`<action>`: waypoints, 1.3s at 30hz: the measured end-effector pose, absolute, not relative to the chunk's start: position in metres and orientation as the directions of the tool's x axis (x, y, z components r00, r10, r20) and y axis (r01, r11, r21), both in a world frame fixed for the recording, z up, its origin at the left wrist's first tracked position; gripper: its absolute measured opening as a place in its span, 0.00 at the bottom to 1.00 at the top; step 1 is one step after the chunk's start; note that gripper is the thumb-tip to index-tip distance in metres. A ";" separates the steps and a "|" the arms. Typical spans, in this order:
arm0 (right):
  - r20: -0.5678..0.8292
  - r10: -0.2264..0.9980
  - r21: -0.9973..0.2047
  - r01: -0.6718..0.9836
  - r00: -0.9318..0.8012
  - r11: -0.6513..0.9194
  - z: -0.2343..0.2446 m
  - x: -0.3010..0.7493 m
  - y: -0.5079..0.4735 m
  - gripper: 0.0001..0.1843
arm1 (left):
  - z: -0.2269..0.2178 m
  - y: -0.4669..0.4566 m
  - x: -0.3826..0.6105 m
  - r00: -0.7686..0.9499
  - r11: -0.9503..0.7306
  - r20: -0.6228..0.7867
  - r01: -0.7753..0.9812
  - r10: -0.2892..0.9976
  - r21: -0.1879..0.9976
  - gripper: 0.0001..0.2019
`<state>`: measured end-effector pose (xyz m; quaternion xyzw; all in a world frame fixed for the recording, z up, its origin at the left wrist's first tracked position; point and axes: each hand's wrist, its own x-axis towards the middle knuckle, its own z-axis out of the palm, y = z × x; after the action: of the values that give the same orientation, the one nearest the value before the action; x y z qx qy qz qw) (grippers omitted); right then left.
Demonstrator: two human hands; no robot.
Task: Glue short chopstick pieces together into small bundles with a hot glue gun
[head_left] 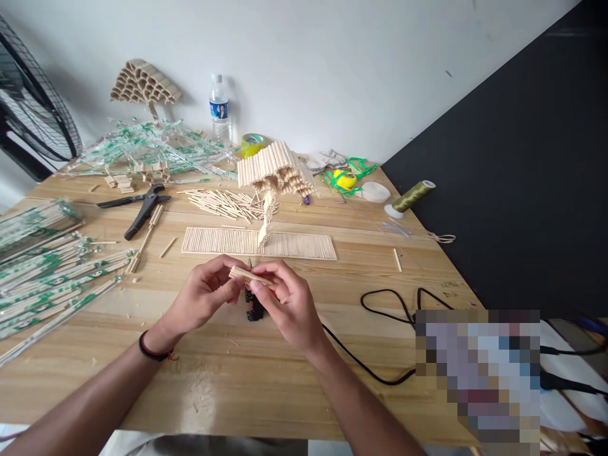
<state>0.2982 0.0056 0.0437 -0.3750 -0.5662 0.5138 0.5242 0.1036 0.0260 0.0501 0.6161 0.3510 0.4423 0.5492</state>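
Observation:
My left hand [213, 292] and my right hand [289, 304] are both closed, pinching opposite ends of a small piece of joined wooden sticks [247, 275]. Below the piece, a black tool with a pointed metal tip [254, 308] stands on the table, partly hidden by my fingers; it looks like a glue gun. Just beyond my hands lies a flat strip of side-by-side sticks [213, 241]. On that strip rises a wooden stick model [275, 166] with a thin stem and a wide top. Behind it is a loose pile of short sticks [221, 204].
Black-handled cutters [142, 208] and wrapped stick bundles [42, 272] lie at the left. Plastic wrappers [142, 149], a water bottle [219, 107] and another tree-shaped model [145, 85] are at the back. A thread spool [413, 197] and a black cord [365, 370] are on the right.

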 end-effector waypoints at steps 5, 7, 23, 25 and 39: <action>0.230 0.949 -0.964 -0.186 -0.213 0.192 0.047 0.299 0.006 0.08 | 0.044 0.029 0.102 0.343 -0.200 0.244 -0.159 0.907 0.967 0.10; 0.231 0.953 -0.963 -0.182 -0.194 0.196 0.046 0.299 0.006 0.08 | 0.044 0.029 0.102 0.345 -0.224 0.271 -0.171 0.899 0.960 0.09; 0.210 0.976 -0.970 -0.134 -0.061 0.201 0.043 0.298 0.009 0.12 | 0.046 0.029 0.102 0.328 -0.365 0.304 0.145 0.894 0.919 0.10; 0.190 0.979 -0.973 -0.147 -0.073 0.178 0.044 0.297 0.009 0.14 | 0.044 0.029 0.102 0.321 -0.359 0.294 0.167 0.901 0.918 0.11; 0.161 0.976 -0.981 -0.129 -0.144 0.143 0.044 0.296 0.009 0.15 | 0.043 0.026 0.104 0.348 -0.288 0.210 0.189 0.914 0.939 0.15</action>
<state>0.2958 0.0086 0.0436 -0.3899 -0.5434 0.5259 0.5255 0.1040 0.0265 0.0433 0.6906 0.3992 0.4085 0.4436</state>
